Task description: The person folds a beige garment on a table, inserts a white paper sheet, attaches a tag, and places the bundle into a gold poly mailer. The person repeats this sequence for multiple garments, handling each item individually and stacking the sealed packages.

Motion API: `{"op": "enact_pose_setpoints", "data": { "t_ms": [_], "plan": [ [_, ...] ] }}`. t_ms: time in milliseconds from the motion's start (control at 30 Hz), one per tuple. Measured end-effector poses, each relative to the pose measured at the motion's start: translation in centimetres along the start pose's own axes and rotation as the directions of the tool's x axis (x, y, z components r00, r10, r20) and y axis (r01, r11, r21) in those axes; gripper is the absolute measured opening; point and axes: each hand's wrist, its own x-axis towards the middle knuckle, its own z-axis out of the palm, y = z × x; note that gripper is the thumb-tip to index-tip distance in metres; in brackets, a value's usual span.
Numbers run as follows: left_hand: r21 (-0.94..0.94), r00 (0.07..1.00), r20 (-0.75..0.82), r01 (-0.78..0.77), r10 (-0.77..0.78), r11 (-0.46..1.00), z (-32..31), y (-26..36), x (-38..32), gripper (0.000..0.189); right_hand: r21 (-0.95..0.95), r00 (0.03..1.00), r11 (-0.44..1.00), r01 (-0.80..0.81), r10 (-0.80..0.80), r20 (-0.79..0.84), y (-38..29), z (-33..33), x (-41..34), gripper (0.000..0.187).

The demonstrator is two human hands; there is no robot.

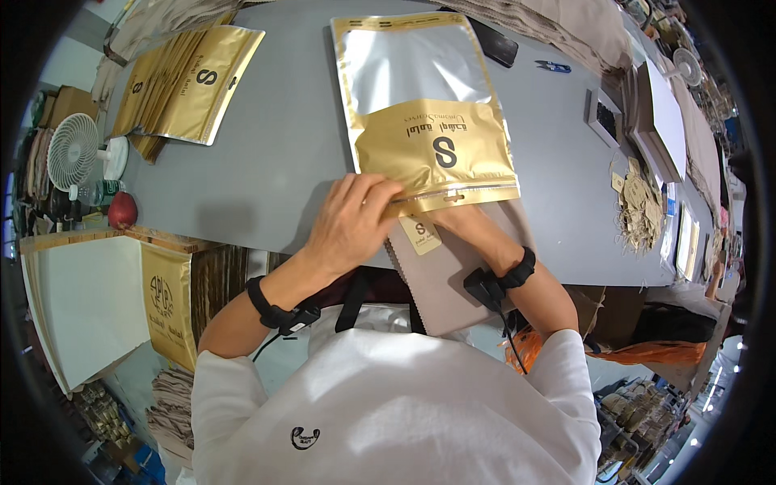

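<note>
A gold plastic pouch (424, 115) with a see-through window lies on the grey table, its open mouth towards me. My left hand (357, 212) pinches the left corner of that mouth between thumb and fingers. My right hand (454, 219) reaches into the mouth, and its fingers are hidden inside the pouch. Under my right wrist a folded beige cloth (448, 273) with a zigzag edge hangs over the table's front edge, its far end at the pouch's mouth. A cream hang tag (421, 235) lies on the cloth between my hands.
Fanned gold pouches (194, 85) lie at the back left. A red fruit (122, 210), a bottle (97, 193) and a white fan (76, 151) stand left. Blue thread snips (553, 66) and a black phone (494, 42) lie behind. At right are a small box (595, 125) and heaped tags (639, 206).
</note>
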Motion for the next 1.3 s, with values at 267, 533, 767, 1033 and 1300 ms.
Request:
{"op": "enact_pose_setpoints", "data": {
  "t_ms": [267,533,767,1033,1300],
  "plan": [
    [-0.180,0.997,-0.026,0.071,-0.076,0.981,0.6,-0.9,-1.4,0.042,0.614,0.979,0.788,-0.047,0.160,-0.130,2.8,2.4,6.4,0.072],
    [0.126,0.986,0.003,0.166,-0.168,0.978,1.3,-1.2,-1.6,0.091,0.324,0.981,0.937,-0.132,0.171,-0.095,3.0,-0.1,3.1,0.069],
    [0.205,0.986,0.036,0.152,-0.162,0.967,1.6,-1.3,-2.3,0.087,-0.136,0.943,0.960,-0.245,0.204,-0.263,1.7,-0.7,-0.2,0.059],
    [0.216,0.985,0.026,0.161,-0.170,0.963,1.4,-0.8,-1.7,0.073,-0.085,0.967,0.973,-0.216,0.202,-0.155,2.2,-3.0,-0.4,0.049],
    [-0.005,0.980,-0.054,0.191,-0.191,0.982,0.8,-1.6,-2.2,0.064,-0.184,0.988,0.979,-0.087,0.108,0.112,-8.0,-6.6,-13.9,0.068]
  ]
}}
